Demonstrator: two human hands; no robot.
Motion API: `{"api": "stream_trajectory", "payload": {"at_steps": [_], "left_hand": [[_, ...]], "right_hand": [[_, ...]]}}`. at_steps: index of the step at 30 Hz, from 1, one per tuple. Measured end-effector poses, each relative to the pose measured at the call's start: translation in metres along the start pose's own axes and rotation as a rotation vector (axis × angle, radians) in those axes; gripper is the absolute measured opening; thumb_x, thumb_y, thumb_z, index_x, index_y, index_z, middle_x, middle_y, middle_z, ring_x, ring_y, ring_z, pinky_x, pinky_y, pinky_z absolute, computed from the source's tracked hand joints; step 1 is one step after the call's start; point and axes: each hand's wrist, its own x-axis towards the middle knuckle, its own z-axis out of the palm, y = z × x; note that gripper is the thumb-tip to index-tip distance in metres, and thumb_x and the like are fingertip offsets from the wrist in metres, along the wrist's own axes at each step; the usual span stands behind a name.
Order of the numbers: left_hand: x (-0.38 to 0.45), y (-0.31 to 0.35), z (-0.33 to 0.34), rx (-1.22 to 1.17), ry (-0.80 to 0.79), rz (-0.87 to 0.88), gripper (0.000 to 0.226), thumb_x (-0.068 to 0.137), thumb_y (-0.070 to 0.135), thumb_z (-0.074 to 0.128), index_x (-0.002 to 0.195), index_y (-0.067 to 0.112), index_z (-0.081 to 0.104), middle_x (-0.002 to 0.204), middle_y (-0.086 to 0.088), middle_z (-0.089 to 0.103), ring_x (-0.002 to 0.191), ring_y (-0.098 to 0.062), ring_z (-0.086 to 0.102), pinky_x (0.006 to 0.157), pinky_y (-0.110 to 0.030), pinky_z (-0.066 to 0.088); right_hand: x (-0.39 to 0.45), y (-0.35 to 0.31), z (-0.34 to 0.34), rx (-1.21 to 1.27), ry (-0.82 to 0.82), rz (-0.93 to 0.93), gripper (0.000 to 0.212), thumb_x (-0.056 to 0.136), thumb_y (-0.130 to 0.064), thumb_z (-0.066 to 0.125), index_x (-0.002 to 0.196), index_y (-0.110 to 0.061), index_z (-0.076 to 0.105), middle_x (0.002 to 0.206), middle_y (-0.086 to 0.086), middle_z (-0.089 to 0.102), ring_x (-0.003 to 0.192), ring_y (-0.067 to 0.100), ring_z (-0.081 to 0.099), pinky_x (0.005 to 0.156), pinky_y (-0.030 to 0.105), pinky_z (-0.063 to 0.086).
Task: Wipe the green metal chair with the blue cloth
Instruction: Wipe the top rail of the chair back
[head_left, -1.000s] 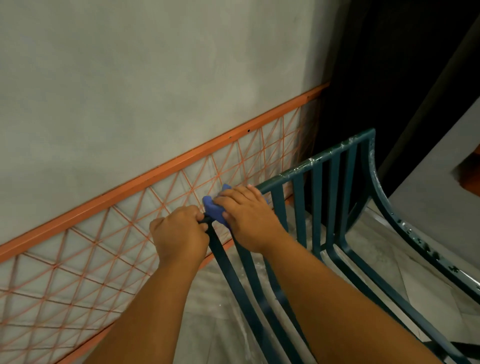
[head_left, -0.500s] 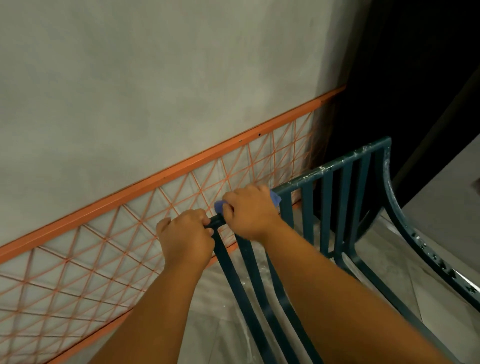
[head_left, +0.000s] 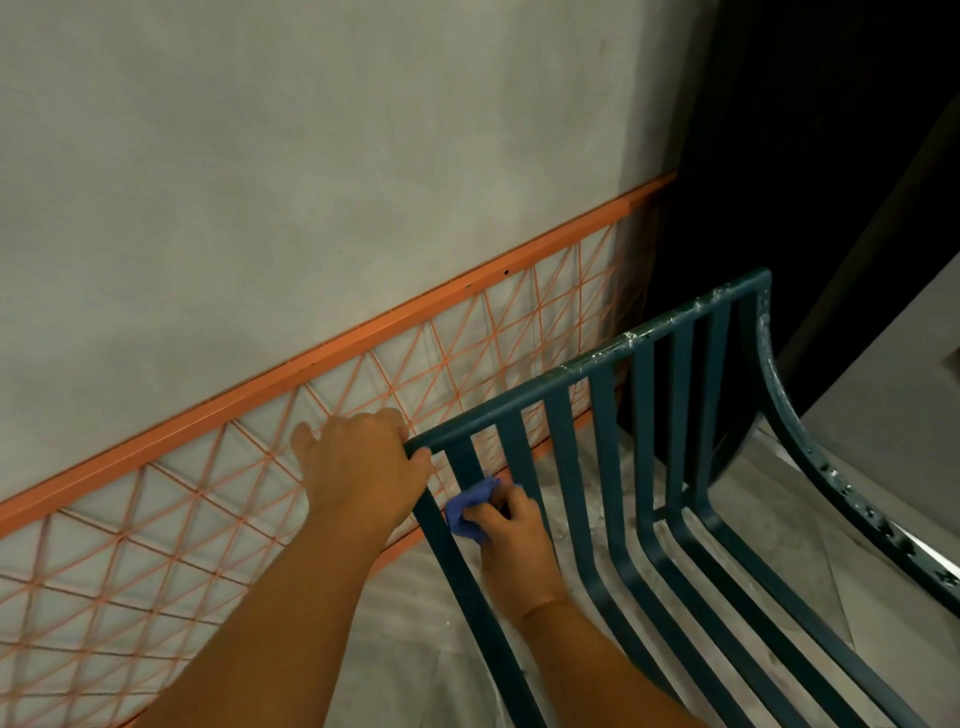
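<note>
left hand (head_left: 361, 467) is gripping the top corner of the green metal chair (head_left: 613, 415), fingers curled over the rail; right hand (head_left: 511, 525) is pinching the bunched blue cloth (head_left: 470, 512) against a slat near the top, best wiping each slat full length, keeping the chair braced

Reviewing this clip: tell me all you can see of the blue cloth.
The blue cloth is small, soft-looking fabric, bunched into a crumpled wad. The right hand grips it, fingers curled over it, hiding much of it. It is pressed against a slat of the green chair, just below the top rail, beside the end post. The left hand does not touch it.
</note>
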Motion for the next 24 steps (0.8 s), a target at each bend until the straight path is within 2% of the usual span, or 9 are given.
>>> {"api": "stream_trajectory", "payload": {"at_steps": [2, 5, 7, 9, 11, 15, 19, 22, 24], "left_hand": [[0.01, 0.005, -0.002, -0.109, 0.087, 0.053, 0.025, 0.085, 0.051, 0.055, 0.097, 0.031, 0.063, 0.09, 0.006, 0.066, 0.093, -0.02, 0.06, 0.098, -0.046, 0.036], [0.029, 0.014, 0.003, -0.329, 0.228, 0.276, 0.026, 0.085, 0.041, 0.059, 0.101, 0.022, 0.067, 0.1, 0.001, 0.066, 0.094, -0.023, 0.061, 0.088, -0.044, 0.045], [0.04, 0.024, 0.009, -0.416, 0.234, 0.419, 0.027, 0.085, 0.039, 0.056, 0.101, 0.019, 0.067, 0.101, 0.001, 0.064, 0.096, -0.022, 0.06, 0.086, -0.046, 0.047], [0.047, 0.035, 0.016, -0.444, 0.194, 0.507, 0.03, 0.087, 0.039, 0.053, 0.104, 0.019, 0.066, 0.104, 0.001, 0.062, 0.099, -0.022, 0.058, 0.086, -0.047, 0.046], [0.05, 0.044, 0.023, -0.453, 0.161, 0.552, 0.031, 0.088, 0.039, 0.051, 0.106, 0.019, 0.066, 0.106, 0.001, 0.061, 0.101, -0.022, 0.056, 0.087, -0.047, 0.046], [0.053, 0.055, 0.037, -0.452, 0.09, 0.585, 0.034, 0.089, 0.039, 0.047, 0.111, 0.02, 0.065, 0.109, 0.002, 0.06, 0.106, -0.02, 0.05, 0.089, -0.043, 0.044], [0.058, 0.059, 0.044, -0.448, 0.062, 0.569, 0.034, 0.09, 0.038, 0.047, 0.112, 0.021, 0.065, 0.11, 0.004, 0.059, 0.108, -0.019, 0.048, 0.091, -0.04, 0.044], [0.061, 0.058, 0.047, -0.491, 0.062, 0.537, 0.023, 0.092, 0.028, 0.053, 0.109, 0.02, 0.065, 0.109, 0.001, 0.059, 0.106, -0.02, 0.049, 0.09, -0.034, 0.042], [0.063, 0.056, 0.047, -0.561, 0.044, 0.476, 0.017, 0.091, 0.019, 0.056, 0.104, 0.017, 0.067, 0.108, -0.002, 0.059, 0.103, -0.02, 0.048, 0.087, -0.03, 0.04]], "right_hand": [[0.003, -0.003, 0.003, 0.044, 0.099, 0.035, 0.04, 0.083, -0.003, 0.055, 0.115, -0.025, 0.063, 0.12, 0.006, 0.046, 0.108, 0.024, 0.046, 0.087, 0.033, 0.044], [0.017, -0.013, 0.004, -0.001, 0.304, -0.001, 0.034, 0.086, -0.008, 0.059, 0.116, -0.023, 0.061, 0.123, 0.001, 0.046, 0.108, 0.015, 0.045, 0.089, 0.018, 0.038], [0.025, -0.013, 0.01, 0.075, 0.286, -0.024, 0.024, 0.09, -0.016, 0.058, 0.112, -0.024, 0.061, 0.121, -0.006, 0.045, 0.106, 0.008, 0.047, 0.09, 0.01, 0.038], [0.025, -0.005, 0.017, 0.0, 0.27, 0.0, 0.015, 0.089, -0.034, 0.057, 0.103, -0.03, 0.062, 0.11, -0.007, 0.048, 0.099, 0.01, 0.053, 0.087, 0.02, 0.047], [0.014, 0.012, 0.026, 0.032, 0.206, 0.031, 0.022, 0.084, -0.045, 0.056, 0.099, -0.03, 0.061, 0.108, 0.001, 0.051, 0.099, 0.019, 0.056, 0.085, 0.034, 0.051], [-0.012, 0.041, 0.023, 0.065, 0.088, 0.16, 0.027, 0.086, -0.006, 0.053, 0.11, -0.018, 0.06, 0.114, 0.004, 0.05, 0.1, 0.017, 0.048, 0.085, 0.026, 0.039], [0.006, 0.008, -0.017, 0.507, 0.454, 0.263, 0.022, 0.09, -0.002, 0.053, 0.096, -0.023, 0.053, 0.095, -0.004, 0.052, 0.087, 0.002, 0.053, 0.078, 0.015, 0.044], [0.038, -0.021, -0.039, 0.519, 0.744, 0.155, 0.017, 0.088, -0.013, 0.05, 0.104, -0.019, 0.048, 0.104, 0.003, 0.048, 0.092, 0.004, 0.048, 0.081, 0.012, 0.042], [0.056, -0.026, -0.041, 0.445, 0.781, 0.152, 0.028, 0.088, -0.022, 0.048, 0.116, -0.022, 0.046, 0.12, 0.008, 0.044, 0.106, 0.01, 0.046, 0.089, 0.012, 0.041]]}}
